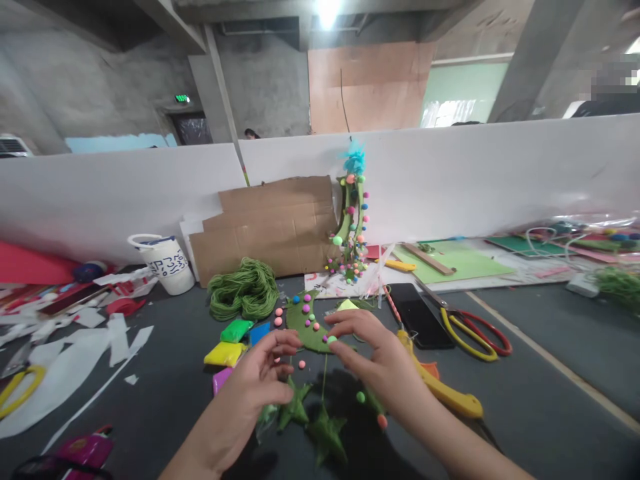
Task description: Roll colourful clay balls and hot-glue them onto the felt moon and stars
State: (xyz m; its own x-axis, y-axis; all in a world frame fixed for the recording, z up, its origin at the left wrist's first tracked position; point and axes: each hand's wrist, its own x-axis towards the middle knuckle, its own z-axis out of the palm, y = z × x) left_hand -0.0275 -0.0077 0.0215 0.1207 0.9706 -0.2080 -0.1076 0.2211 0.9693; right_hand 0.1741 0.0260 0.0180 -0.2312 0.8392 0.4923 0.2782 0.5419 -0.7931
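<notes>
A green crescent moon (300, 328) lies flat on the dark table, with small coloured pom-poms on its face. My right hand (377, 353) is over its lower right tip, thumb and forefinger around a light green pom-pom (331, 340). My left hand (260, 377) hovers at the crescent's left side, fingers apart, holding nothing. Below the crescent lie green stars (327, 437), one joined to it by a thin cord (325, 377). Loose pink pom-poms (279, 321) are scattered to the left. Part of another star is hidden under my right hand.
A finished-looking crescent decoration (352, 213) hangs at the back beside cardboard (270, 230). Green yarn (243, 290), clay packets (225, 353) and a white cup (170, 267) are left. A yellow glue gun (450, 397), phone (420, 317) and scissors (477, 333) lie right.
</notes>
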